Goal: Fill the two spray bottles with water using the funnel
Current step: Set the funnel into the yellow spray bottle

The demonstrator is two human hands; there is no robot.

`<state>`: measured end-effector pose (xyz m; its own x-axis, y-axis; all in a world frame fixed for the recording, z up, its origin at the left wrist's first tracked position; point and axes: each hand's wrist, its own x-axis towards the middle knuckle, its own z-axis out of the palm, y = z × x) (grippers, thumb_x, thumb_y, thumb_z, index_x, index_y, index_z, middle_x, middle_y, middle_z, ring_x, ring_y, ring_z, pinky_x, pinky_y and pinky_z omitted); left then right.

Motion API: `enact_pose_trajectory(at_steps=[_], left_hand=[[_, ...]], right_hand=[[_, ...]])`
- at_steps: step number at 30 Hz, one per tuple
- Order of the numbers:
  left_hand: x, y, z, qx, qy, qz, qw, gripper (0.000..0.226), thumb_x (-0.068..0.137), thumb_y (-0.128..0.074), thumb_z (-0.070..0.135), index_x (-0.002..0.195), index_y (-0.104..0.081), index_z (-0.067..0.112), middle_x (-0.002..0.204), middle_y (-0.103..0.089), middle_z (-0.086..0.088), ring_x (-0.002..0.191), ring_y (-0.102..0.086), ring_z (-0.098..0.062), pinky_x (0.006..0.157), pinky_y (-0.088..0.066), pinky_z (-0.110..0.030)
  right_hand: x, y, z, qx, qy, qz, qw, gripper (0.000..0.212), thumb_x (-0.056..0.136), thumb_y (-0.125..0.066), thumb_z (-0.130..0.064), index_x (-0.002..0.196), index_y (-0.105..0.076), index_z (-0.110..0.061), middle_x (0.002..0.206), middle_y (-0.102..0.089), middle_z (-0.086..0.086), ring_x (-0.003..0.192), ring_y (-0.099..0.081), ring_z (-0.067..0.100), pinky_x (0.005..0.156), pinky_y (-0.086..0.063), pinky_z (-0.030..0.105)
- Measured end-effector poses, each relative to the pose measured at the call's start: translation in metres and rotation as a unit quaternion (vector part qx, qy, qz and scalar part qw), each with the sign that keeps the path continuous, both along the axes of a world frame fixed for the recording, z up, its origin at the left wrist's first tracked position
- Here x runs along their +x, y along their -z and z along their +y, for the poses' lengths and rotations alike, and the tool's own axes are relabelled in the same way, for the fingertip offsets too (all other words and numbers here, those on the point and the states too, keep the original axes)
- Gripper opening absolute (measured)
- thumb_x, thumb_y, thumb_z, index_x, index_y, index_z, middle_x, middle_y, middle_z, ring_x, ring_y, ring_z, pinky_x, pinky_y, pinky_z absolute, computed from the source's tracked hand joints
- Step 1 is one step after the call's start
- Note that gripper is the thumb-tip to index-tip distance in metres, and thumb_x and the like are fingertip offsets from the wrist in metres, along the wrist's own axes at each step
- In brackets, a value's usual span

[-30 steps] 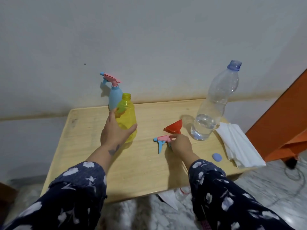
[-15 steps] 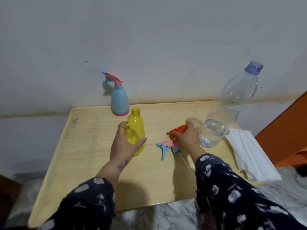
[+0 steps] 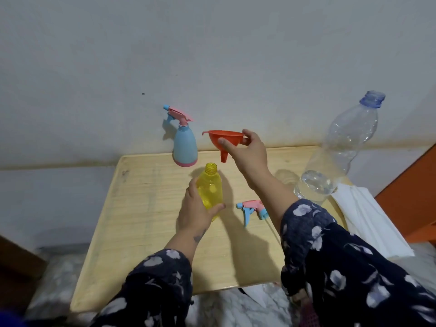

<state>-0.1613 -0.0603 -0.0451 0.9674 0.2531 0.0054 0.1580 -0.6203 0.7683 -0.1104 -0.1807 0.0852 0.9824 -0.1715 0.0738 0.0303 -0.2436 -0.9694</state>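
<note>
Looking down on a pale wooden worktop (image 3: 151, 234), grain running across, with rounded corners and a raised lip, set against a grey-white wall.

Largest item: clear plastic water bottle (image 3: 335, 159), ribbed and dented, uncapped, blue neck ring, leaning at the right rear; water sits only in its lowest part. Beside its base, folded white tissues (image 3: 368, 223) hang over the right edge of the worktop.

Blue spray bottle (image 3: 185, 148): opaque, cone-shaped, pink base band, pink-and-blue trigger head screwed on. Upright at the back edge, untouched by my hands.

Yellow spray bottle (image 3: 210, 187): translucent, rounded, threaded neck open. My left hand (image 3: 195, 211) is wrapped around its lower body, thumb at front, fingers behind. I cannot tell whether its base rests on the worktop.

Orange funnel (image 3: 224, 140): smooth plastic, wide bowl with a small tab on the rim, short spout pointing down. My right hand (image 3: 247, 154) pinches its rim, thumb on the near side, fingers over the far side. It hangs in the air above and just right of the yellow neck, spout not in the opening.

Loose trigger head (image 3: 252, 208): pink and blue, lying flat near the right forearm, between the yellow bottle and the water bottle.

Both sleeves are dark navy with a pale floral print.
</note>
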Motion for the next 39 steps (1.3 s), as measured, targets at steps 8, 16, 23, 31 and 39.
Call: enact_pose_trajectory(at_steps=[8,16,23,31,39], left_hand=[[-0.005,0.006,0.001,0.000,-0.010,0.017,1.000,0.111,0.064,-0.082,0.053,0.146,-0.012,0.025,0.143,-0.044,-0.005,0.123,-0.050,-0.031,0.092,-0.048,-0.046],[-0.007,0.005,0.009,-0.014,0.022,0.038,0.999,0.108,0.072,-0.079,0.048,0.148,-0.006,0.024,0.148,-0.038,-0.003,0.124,-0.050,-0.031,0.095,-0.046,-0.045],[-0.005,0.000,0.020,-0.076,0.045,0.033,0.996,0.106,0.073,-0.083,0.030,0.151,-0.012,0.024,0.151,-0.035,-0.002,0.130,-0.045,-0.026,0.102,-0.041,-0.040],[-0.009,-0.005,0.017,-0.094,0.035,0.023,0.995,0.092,0.076,-0.080,0.015,0.147,-0.022,0.020,0.139,-0.045,-0.006,0.124,-0.049,-0.029,0.096,-0.043,-0.036],[-0.009,-0.005,0.015,-0.105,0.023,0.035,0.994,0.095,0.074,-0.082,0.015,0.147,-0.022,0.016,0.143,-0.039,-0.010,0.129,-0.042,-0.032,0.099,-0.037,-0.038]], right_hand=[[-0.039,0.003,0.026,0.012,-0.024,-0.027,0.999,0.079,0.075,-0.079,-0.034,0.139,-0.037,-0.019,0.130,-0.051,0.000,0.079,-0.057,-0.002,0.076,-0.048,0.019],[-0.063,0.018,0.032,-0.005,-0.030,-0.057,0.998,0.080,0.072,-0.082,-0.032,0.138,-0.037,-0.023,0.133,-0.048,-0.002,0.095,-0.062,0.014,0.083,-0.053,0.027],[-0.074,0.031,0.041,-0.017,-0.040,-0.056,0.997,0.080,0.072,-0.082,-0.023,0.137,-0.035,-0.024,0.138,-0.045,0.000,0.095,-0.058,0.009,0.076,-0.047,0.014],[-0.078,0.041,0.025,-0.049,-0.075,-0.003,0.996,0.091,0.081,-0.072,-0.010,0.149,-0.014,-0.028,0.146,-0.036,0.002,0.116,-0.052,0.018,0.093,-0.047,0.032],[-0.074,0.051,-0.074,-0.175,0.040,0.059,0.982,0.074,0.086,-0.062,-0.011,0.148,-0.022,-0.017,0.150,-0.030,0.010,0.135,-0.036,0.027,0.106,-0.036,0.037]])
